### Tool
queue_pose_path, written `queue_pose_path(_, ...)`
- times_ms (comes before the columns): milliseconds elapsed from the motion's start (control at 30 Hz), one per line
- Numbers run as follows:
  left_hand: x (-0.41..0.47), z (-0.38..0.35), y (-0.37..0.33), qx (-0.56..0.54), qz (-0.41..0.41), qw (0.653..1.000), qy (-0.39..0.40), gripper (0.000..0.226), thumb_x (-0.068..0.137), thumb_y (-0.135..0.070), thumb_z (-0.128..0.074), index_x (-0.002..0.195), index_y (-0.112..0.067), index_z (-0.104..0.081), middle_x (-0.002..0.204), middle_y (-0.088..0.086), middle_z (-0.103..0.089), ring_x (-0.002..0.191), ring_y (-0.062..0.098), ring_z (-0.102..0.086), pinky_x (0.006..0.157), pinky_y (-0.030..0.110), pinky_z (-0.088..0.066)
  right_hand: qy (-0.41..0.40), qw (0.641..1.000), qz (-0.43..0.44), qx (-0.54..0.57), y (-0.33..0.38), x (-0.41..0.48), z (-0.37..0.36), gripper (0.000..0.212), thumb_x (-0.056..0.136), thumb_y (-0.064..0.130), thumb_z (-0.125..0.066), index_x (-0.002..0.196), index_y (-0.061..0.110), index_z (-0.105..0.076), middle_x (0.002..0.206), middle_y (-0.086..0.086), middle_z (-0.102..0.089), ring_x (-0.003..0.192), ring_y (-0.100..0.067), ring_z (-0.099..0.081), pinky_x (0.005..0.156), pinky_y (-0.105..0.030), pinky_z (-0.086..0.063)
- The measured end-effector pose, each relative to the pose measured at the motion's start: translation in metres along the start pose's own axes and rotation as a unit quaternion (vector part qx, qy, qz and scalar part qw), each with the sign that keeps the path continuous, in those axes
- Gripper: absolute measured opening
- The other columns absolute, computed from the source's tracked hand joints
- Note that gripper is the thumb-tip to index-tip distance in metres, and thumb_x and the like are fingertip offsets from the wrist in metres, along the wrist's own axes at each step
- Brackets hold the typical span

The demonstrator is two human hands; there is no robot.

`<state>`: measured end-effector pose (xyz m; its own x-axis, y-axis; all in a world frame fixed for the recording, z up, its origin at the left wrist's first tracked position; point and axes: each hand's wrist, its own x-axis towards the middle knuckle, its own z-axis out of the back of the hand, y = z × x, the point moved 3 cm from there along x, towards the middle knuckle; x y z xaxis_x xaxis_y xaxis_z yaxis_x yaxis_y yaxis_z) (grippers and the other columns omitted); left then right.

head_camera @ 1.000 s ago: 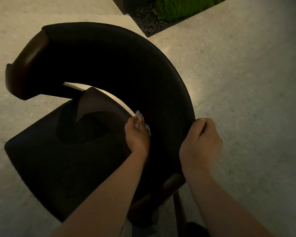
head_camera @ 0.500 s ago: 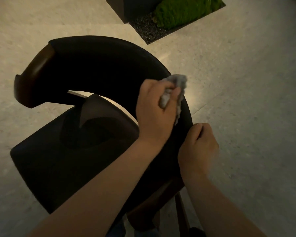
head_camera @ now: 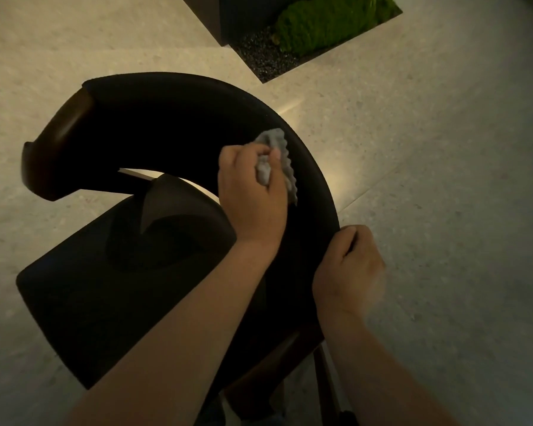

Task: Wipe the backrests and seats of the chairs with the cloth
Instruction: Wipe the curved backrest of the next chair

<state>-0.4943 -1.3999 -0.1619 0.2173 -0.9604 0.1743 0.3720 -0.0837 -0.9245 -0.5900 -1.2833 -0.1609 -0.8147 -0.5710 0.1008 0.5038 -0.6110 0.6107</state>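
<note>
Pale floor [head_camera: 443, 179], dark chair [head_camera: 90, 287] — on its backrest [head_camera: 182, 118], left hand [head_camera: 253, 195] clutching cloth [head_camera: 277, 146], right hand [head_camera: 348, 272] gripping the edge

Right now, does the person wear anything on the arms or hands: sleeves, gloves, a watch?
No. Left hand and right hand are ungloved, both forearms bare to the frame's edge, no watch or band on either wrist.
</note>
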Motion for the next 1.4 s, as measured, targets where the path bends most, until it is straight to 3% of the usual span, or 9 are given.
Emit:
queue_pose_path(167, -0.004, -0.014, -0.031, 0.027, -0.142, 0.987, 0.077, 0.017, 0.089, -0.028, -0.066, 0.089, -0.01, -0.066, 0.093, 0.005, -0.055, 0.082, 0.016, -0.053, 0.07, 0.03, -0.049, 0.005, 1.0, -0.012, -0.001, -0.002, 0.001, -0.002, 0.03, 0.092, 0.03, -0.029, 0.072, 0.017, -0.048, 0.057, 0.008, -0.041, 0.049, -0.005, -0.037, 0.047, -0.024, -0.019)
queue_pose_path(300, 0.002, -0.025, -0.024, 0.115, -0.174, 0.973, 0.097, 0.018, 0.09, -0.027, -0.066, 0.091, -0.01, -0.067, 0.093, 0.007, -0.057, 0.082, 0.018, -0.052, 0.067, 0.029, -0.046, 0.001, 1.0, -0.005, -0.006, -0.001, 0.0, 0.0, 0.028, 0.093, 0.027, -0.031, 0.072, 0.017, -0.046, 0.055, 0.01, -0.038, 0.048, -0.004, -0.035, 0.047, -0.023, -0.017)
queue_pose_path(533, -0.018, -0.015, 0.013, 0.038, -0.001, 0.999, 0.018, 0.031, 0.093, -0.042, -0.051, 0.096, -0.014, -0.061, 0.1, 0.001, -0.055, 0.083, 0.014, -0.057, 0.072, 0.033, -0.052, 0.003, 1.0, -0.005, -0.01, -0.002, 0.001, -0.001, 0.029, 0.096, 0.024, -0.035, 0.072, 0.015, -0.048, 0.056, 0.008, -0.04, 0.049, -0.004, -0.036, 0.047, -0.023, -0.019)
queue_pose_path(700, -0.029, -0.004, 0.053, 0.05, 0.138, 0.989, 0.015, 0.02, 0.095, -0.034, -0.048, 0.097, -0.016, -0.056, 0.101, -0.006, -0.05, 0.079, 0.005, -0.053, 0.075, 0.028, -0.051, 0.005, 1.0, -0.003, -0.006, -0.004, 0.001, -0.001, 0.029, 0.099, 0.021, -0.039, 0.074, 0.014, -0.052, 0.056, 0.007, -0.041, 0.048, -0.004, -0.036, 0.047, -0.021, -0.019)
queue_pose_path(833, -0.026, -0.006, 0.035, -0.004, 0.061, 0.998, -0.017, 0.018, 0.097, -0.037, -0.048, 0.092, -0.02, -0.051, 0.099, -0.004, -0.049, 0.079, 0.004, -0.053, 0.069, 0.013, -0.043, 0.0, 1.0, 0.003, -0.004, -0.001, 0.001, 0.0, 0.029, 0.094, 0.027, -0.034, 0.073, 0.016, -0.05, 0.055, 0.01, -0.039, 0.047, -0.003, -0.035, 0.046, -0.021, -0.018)
queue_pose_path(933, -0.027, -0.016, 0.026, -0.002, 0.007, 1.0, 0.015, 0.03, 0.096, -0.042, -0.045, 0.094, -0.014, -0.055, 0.099, 0.0, -0.052, 0.08, 0.011, -0.055, 0.068, 0.019, -0.046, -0.002, 1.0, 0.004, -0.005, 0.0, 0.001, -0.001, 0.028, 0.094, 0.027, -0.033, 0.072, 0.017, -0.048, 0.055, 0.01, -0.038, 0.047, -0.003, -0.035, 0.046, -0.022, -0.017)
queue_pose_path(1033, -0.029, -0.019, 0.047, 0.019, 0.061, 0.998, 0.008, 0.029, 0.095, -0.042, -0.04, 0.096, -0.016, -0.054, 0.099, -0.004, -0.05, 0.08, 0.013, -0.055, 0.068, 0.026, -0.046, -0.003, 1.0, 0.004, -0.008, -0.002, 0.001, 0.0, 0.029, 0.096, 0.026, -0.034, 0.072, 0.019, -0.049, 0.055, 0.01, -0.041, 0.047, -0.004, -0.037, 0.046, -0.021, -0.019)
queue_pose_path(1200, -0.047, -0.016, 0.107, 0.062, 0.21, 0.975, 0.032, 0.021, 0.098, -0.037, -0.043, 0.106, -0.021, -0.054, 0.108, -0.004, -0.053, 0.087, 0.008, -0.056, 0.072, 0.022, -0.045, 0.012, 1.0, -0.002, 0.012, -0.005, 0.001, -0.002, 0.031, 0.099, 0.021, -0.037, 0.073, 0.016, -0.052, 0.056, 0.004, -0.045, 0.047, -0.01, -0.041, 0.047, -0.023, -0.027)
queue_pose_path(1400, -0.045, -0.003, 0.132, 0.092, 0.226, 0.964, 0.103, 0.018, 0.098, -0.032, -0.049, 0.109, -0.02, -0.056, 0.109, -0.001, -0.054, 0.083, 0.006, -0.055, 0.068, 0.018, -0.041, 0.012, 1.0, 0.004, 0.011, -0.005, 0.001, -0.002, 0.032, 0.099, 0.022, -0.036, 0.072, 0.015, -0.051, 0.054, 0.006, -0.042, 0.046, -0.01, -0.037, 0.048, -0.023, -0.024)
